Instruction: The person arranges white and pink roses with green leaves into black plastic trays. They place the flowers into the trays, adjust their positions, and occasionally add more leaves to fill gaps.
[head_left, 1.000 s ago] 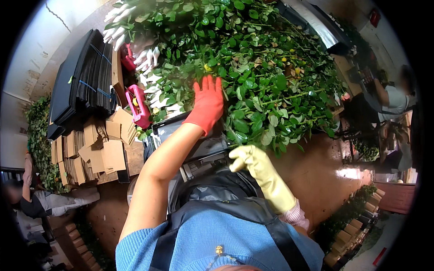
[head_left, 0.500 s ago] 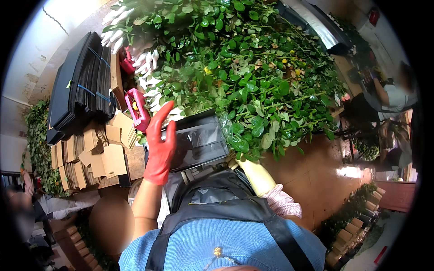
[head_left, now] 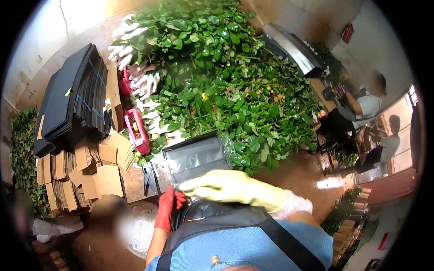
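My left hand (head_left: pixel 166 211), in a red rubber glove, is low in front of me beside the near left corner of a black tray-like box (head_left: pixel 216 168). Its fingers are bent inward; whatever they hold, if anything, is hidden. Across the near side of the box reaches my right hand (head_left: pixel 221 186), in a pale yellow glove, its fingers stretched out to the left, tips close to the red glove. Clear plastic film (head_left: pixel 229 147) shows along the box's right side. Behind it lies a big heap of leafy green stems (head_left: pixel 244 101), many with white-wrapped ends toward the left.
Left of the box lie dark scissors (head_left: pixel 150 178) and a pink dispenser-like tool (head_left: pixel 137 131). Brown cardboard pieces (head_left: pixel 108 178) and a strapped stack of black sheets (head_left: pixel 74 97) stand at left. A white-filled bin (head_left: pixel 142 230) is below. Other people (head_left: pixel 361 106) work at right.
My left hand has dropped from above the box to its near left corner. My right hand has swung left across the box's near side. The view has shifted, bringing the scissors into sight.
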The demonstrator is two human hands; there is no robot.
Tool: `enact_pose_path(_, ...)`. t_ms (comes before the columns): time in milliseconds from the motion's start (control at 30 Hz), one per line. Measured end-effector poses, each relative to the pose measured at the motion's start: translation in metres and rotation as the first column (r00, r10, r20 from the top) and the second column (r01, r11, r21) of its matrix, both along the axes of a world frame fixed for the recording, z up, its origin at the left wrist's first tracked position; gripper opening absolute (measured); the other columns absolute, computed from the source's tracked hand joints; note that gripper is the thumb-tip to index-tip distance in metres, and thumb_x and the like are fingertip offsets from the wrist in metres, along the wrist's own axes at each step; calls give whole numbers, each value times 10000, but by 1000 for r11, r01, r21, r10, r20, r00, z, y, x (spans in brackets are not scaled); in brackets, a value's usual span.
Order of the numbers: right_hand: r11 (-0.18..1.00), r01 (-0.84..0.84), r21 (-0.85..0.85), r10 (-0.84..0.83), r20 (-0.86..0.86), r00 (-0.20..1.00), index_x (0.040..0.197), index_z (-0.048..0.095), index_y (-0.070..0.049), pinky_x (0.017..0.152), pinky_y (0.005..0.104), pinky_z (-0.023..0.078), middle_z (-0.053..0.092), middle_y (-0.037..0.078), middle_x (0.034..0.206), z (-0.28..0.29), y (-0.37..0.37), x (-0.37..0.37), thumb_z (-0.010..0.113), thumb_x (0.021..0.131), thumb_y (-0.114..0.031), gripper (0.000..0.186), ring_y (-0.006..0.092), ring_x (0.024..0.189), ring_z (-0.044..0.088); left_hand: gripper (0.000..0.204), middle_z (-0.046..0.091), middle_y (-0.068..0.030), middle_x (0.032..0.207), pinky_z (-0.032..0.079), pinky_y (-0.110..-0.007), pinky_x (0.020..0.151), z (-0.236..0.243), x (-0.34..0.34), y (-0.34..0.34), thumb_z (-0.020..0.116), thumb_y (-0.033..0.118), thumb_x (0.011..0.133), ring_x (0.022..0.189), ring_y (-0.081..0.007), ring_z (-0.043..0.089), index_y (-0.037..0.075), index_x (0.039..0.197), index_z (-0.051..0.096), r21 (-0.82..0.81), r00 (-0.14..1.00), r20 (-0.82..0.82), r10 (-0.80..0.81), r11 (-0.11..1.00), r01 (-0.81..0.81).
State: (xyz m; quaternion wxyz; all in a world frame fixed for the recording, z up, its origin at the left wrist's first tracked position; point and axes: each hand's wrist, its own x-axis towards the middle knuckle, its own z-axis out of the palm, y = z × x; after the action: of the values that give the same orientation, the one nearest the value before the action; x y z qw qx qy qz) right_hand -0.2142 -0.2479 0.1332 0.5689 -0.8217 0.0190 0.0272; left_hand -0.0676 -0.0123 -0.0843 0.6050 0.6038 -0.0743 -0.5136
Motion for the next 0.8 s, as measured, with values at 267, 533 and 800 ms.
enact_pose_path(267,207,-627,-751,638,-382,669,629,745,-73,1286,525,196,749,154,768,-108,41,127,613,927,-562,588,364,982,722,560,727,-95,853,464,-277,490,-24,-7,16,525,513,1090,543,-153,624,-19,1099,699,-43,981,53,185,982,-183)
enact_pose_path(533,469,-373,-801,625,2,781,621,736,-62,1281,543,214,755,102,816,-24,8,102,650,917,-506,540,352,1051,673,475,748,-109,1114,556,-280,767,19,21,-11,577,418,1085,877,-148,699,-6,1280,665,-126,942,168,292,954,-273)
enact_pose_path(800,992,-49,-117,111,615,781,1096,764,16,1128,497,468,771,150,1128,70,23,-45,644,1018,-231,286,364,1201,650,815,572,-134,1511,457,-499,1145,49,54,-113,514,698,1005,1366,-356,556,80,1537,482,-657,774,-466,-429,753,22)
